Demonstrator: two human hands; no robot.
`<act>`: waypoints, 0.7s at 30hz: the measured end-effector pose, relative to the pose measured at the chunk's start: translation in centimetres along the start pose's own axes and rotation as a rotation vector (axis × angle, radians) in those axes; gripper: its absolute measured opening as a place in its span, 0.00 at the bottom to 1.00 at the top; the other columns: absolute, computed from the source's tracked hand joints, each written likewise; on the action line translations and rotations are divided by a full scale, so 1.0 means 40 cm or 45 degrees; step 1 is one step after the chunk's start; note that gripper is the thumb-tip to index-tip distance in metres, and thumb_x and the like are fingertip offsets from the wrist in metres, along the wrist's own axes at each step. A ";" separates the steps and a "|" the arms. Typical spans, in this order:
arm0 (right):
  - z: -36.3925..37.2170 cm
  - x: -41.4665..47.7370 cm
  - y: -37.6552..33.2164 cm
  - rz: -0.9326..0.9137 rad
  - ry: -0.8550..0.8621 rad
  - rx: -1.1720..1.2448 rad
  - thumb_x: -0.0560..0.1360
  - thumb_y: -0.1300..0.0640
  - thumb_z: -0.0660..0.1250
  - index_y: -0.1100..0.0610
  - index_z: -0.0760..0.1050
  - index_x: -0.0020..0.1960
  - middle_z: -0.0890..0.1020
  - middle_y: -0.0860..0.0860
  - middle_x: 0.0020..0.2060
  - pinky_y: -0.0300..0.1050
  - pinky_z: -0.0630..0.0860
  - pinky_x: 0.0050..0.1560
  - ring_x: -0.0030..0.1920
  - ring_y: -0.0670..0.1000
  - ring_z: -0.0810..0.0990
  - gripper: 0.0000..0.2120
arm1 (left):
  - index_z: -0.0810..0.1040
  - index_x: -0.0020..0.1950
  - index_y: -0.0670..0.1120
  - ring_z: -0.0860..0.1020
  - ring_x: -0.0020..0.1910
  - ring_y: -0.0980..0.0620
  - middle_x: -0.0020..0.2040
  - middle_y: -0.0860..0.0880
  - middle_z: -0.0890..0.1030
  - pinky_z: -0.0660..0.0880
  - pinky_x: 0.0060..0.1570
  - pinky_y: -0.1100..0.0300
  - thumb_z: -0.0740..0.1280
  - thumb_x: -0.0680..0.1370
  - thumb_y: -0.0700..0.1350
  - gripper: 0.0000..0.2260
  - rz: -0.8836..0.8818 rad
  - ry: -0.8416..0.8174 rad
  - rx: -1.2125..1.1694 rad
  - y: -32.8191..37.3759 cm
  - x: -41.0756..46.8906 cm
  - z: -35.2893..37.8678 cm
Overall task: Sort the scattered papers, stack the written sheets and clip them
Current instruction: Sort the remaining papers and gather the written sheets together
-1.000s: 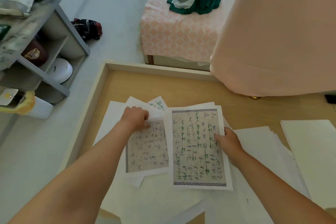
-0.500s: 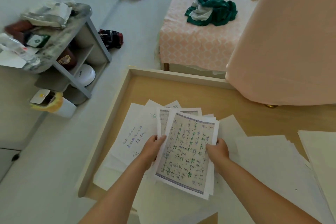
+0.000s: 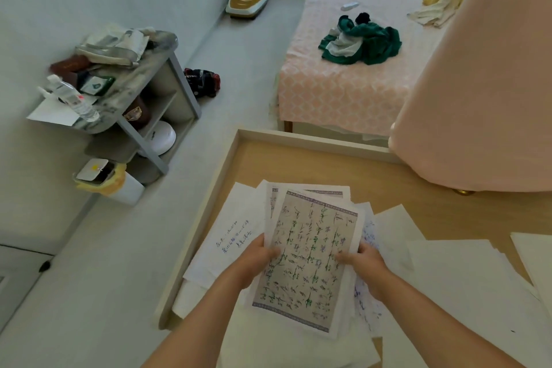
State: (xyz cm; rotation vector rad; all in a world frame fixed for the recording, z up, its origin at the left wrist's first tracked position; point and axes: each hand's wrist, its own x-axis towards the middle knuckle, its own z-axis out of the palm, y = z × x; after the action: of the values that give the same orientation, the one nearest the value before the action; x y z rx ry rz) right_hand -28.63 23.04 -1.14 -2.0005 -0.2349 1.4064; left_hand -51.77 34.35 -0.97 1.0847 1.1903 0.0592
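Where a second ago two written pages lay side by side, flat on the tabletop [image 3: 328, 164], they now sit one over the other as a single bundle. The written sheets [image 3: 307, 254] are raised off the surface and tilted slightly. The left hand [image 3: 260, 254] pinches their left edge and the right hand [image 3: 364, 260] pinches the right, thumbs on the top page. That top page has a printed border and columns of green and dark script. A second bordered page peeks out behind it, not yet squared up.

So the stacking looks well underway, but sorting is not finished. A sheet with blue handwriting [image 3: 233, 236] still lies loose on the tabletop just left of the bundle, and more blue scribble shows under the right hand. Blank sheets [image 3: 448, 278] spread across the right side. No clip is visible anywhere.

The tabletop is pale wood with a raised rim. A large pink cloth [image 3: 478, 98] hangs over its far right corner. Beyond stands a bed [image 3: 343, 89] with a pink patterned cover and a crumpled green garment [image 3: 361, 42] on it. To the left, a grey shelf unit [image 3: 167, 92] is cluttered on top, a bin [image 3: 101, 179] with a yellow liner stands beside it, and a dark garment [image 3: 203, 81] lies on the floor.
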 end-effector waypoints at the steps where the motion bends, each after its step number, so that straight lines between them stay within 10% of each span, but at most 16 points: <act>1: 0.000 -0.002 -0.002 0.015 0.035 -0.003 0.73 0.65 0.74 0.59 0.79 0.60 0.83 0.55 0.51 0.58 0.79 0.58 0.51 0.58 0.82 0.16 | 0.73 0.65 0.51 0.79 0.57 0.50 0.60 0.50 0.80 0.76 0.61 0.48 0.63 0.81 0.42 0.12 0.056 0.060 0.106 0.004 0.007 -0.008; 5: 0.000 -0.012 -0.007 -0.018 0.204 -0.110 0.77 0.65 0.68 0.60 0.76 0.63 0.80 0.57 0.51 0.55 0.78 0.55 0.50 0.59 0.79 0.14 | 0.67 0.72 0.49 0.68 0.69 0.45 0.70 0.47 0.71 0.70 0.66 0.49 0.67 0.79 0.45 0.22 0.235 0.692 0.753 0.002 0.055 -0.092; 11: 0.003 -0.021 0.010 -0.035 0.275 -0.151 0.78 0.66 0.66 0.58 0.74 0.65 0.81 0.58 0.56 0.56 0.78 0.56 0.52 0.59 0.78 0.16 | 0.45 0.80 0.43 0.51 0.78 0.39 0.79 0.40 0.50 0.59 0.74 0.47 0.74 0.70 0.60 0.52 -0.149 0.702 0.966 -0.042 0.087 -0.168; 21: 0.043 -0.032 -0.016 -0.038 0.243 -0.233 0.77 0.67 0.67 0.58 0.76 0.63 0.81 0.57 0.53 0.52 0.78 0.50 0.51 0.59 0.79 0.16 | 0.75 0.67 0.45 0.78 0.60 0.45 0.62 0.47 0.80 0.75 0.56 0.56 0.69 0.79 0.47 0.18 0.051 0.503 0.418 -0.017 0.072 -0.136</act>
State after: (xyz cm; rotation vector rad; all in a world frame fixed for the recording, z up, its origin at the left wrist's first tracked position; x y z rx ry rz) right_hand -30.55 23.60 -0.10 -2.2550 -0.3161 1.2028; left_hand -55.01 39.11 -3.26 1.4295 1.5693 0.1159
